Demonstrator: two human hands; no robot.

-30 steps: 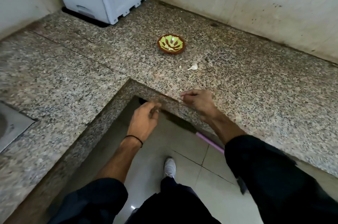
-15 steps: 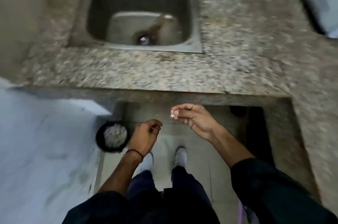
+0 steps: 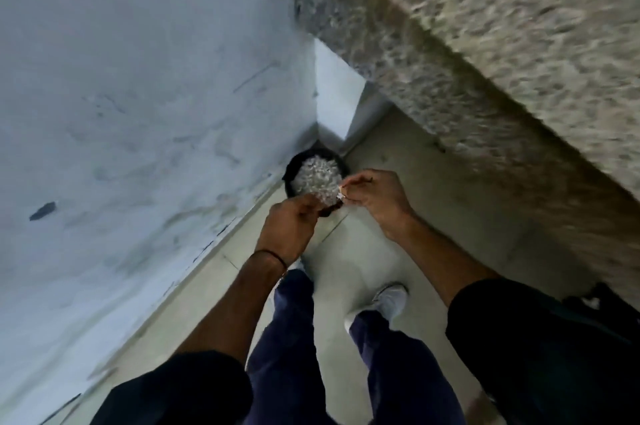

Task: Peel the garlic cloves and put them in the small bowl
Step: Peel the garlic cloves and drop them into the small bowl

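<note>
Black bin [image 3: 294, 170] on floor, full of pale scraps. Right hand [image 3: 375, 197] grip pinched on white garlic bit [image 3: 341, 196] just above bin; left hand [image 3: 289, 228] curled closed, contents hidden.

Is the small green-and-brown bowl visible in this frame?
No; only a black bin of pale scraps on the floor shows, below the right hand and left hand.
</note>
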